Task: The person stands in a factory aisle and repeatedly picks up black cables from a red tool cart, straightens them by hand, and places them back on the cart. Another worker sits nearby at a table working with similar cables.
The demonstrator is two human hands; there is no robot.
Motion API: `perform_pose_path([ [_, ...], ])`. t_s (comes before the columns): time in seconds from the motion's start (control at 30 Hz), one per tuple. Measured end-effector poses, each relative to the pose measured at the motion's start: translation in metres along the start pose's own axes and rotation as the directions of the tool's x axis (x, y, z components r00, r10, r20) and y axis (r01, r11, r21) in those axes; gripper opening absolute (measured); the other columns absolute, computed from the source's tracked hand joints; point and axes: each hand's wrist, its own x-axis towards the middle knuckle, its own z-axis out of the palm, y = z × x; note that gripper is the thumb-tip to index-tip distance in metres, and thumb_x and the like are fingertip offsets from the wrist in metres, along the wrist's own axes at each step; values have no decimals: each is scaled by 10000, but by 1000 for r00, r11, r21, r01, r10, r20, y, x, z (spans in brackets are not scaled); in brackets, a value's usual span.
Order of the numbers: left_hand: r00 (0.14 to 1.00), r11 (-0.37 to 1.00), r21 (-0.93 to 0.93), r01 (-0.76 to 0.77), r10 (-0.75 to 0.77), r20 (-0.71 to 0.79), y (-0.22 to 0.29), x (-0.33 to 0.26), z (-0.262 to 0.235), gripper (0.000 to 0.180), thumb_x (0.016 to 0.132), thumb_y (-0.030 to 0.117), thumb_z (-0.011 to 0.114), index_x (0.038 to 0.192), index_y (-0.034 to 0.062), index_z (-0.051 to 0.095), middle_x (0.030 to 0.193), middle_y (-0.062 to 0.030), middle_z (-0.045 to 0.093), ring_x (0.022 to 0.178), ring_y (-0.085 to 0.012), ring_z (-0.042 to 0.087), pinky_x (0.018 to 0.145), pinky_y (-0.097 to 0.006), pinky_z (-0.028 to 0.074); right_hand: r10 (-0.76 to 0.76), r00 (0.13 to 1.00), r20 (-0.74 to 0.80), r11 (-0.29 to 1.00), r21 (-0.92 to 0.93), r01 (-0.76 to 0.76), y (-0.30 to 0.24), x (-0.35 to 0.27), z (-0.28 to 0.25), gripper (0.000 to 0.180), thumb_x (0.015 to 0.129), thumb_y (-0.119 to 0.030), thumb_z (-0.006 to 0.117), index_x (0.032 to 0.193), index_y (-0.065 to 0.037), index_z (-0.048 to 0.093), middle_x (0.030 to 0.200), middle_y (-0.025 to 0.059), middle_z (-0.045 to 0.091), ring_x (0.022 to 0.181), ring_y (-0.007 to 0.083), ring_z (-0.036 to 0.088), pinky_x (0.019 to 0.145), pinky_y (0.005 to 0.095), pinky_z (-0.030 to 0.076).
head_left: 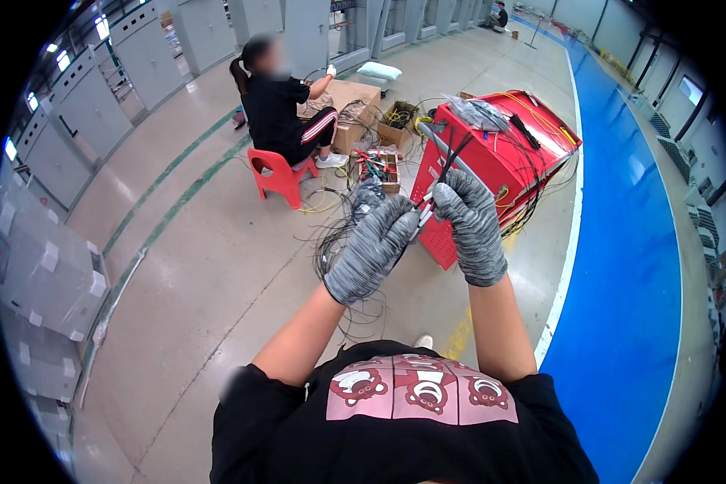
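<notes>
My left hand (371, 248), in a grey striped knit glove, is closed round black cables (456, 152) with short white pieces (425, 214) on them. Close beside it, my right hand (469, 227) wears the same kind of glove and pinches the same bundle. The cables' upper ends stick up between the hands, in front of a red cabinet. Loose black cable hangs below my left hand toward the floor. The fingers hide how the white pieces sit on the cables.
A red cabinet (492, 149) stands just ahead, with cables and plastic bags (477, 113) on top. A co-worker (278, 113) sits on a red chair (276, 176) beside a cardboard box (361, 98). A tool box (389, 171) and tangled cables (331, 242) lie on the floor. Blue flooring (621, 242) runs at right.
</notes>
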Motion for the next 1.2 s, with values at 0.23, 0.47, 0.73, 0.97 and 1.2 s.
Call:
perform_pose_path([
  [0.23, 993, 938, -327, 117, -113, 32, -4, -2, 8, 241, 933, 249, 519, 1073, 56, 555, 853, 28, 540, 723, -42, 479, 639, -176, 395, -26, 999, -26, 998, 62, 28, 2, -1, 8, 85, 874, -110, 577, 838, -36, 596, 727, -35, 530, 675, 50, 465, 608, 212, 394],
  [0.47, 988, 904, -398, 154, -141, 61, -5, -13, 4, 256, 950, 303, 478, 980, 67, 575, 737, 35, 524, 622, -35, 451, 541, -176, 364, 29, 998, -50, 983, 183, -19, 6, -8, 14, 112, 863, -138, 602, 902, -36, 627, 770, -22, 588, 717, 51, 520, 653, 198, 420],
  [0.73, 997, 993, -104, 49, -55, -56, 2, -8, 9, 318, 949, 245, 482, 1180, 30, 520, 742, 7, 566, 607, -55, 482, 548, -201, 397, 42, 999, -27, 999, 23, -41, 1, -13, 19, 72, 849, -93, 608, 875, -30, 632, 751, -7, 604, 692, 60, 524, 646, 208, 428],
  [0.97, 990, 981, -166, 106, -119, -73, -9, -22, 7, 247, 949, 226, 476, 1064, 18, 540, 718, -1, 555, 598, -70, 496, 551, -216, 416, 24, 990, -138, 997, 81, -13, -4, -13, 27, 53, 834, -86, 633, 844, -34, 643, 752, -4, 619, 688, 55, 524, 627, 199, 410],
  [1.2, 958, 958, -45, 284, -286, -37, -26, -45, -6, 258, 937, 275, 504, 984, 33, 581, 742, 0, 576, 596, -60, 506, 541, -206, 416, -78, 957, -278, 981, 151, 124, -10, 11, 0, 122, 878, -143, 594, 866, -29, 637, 734, 15, 609, 595, 54, 501, 548, 190, 403],
])
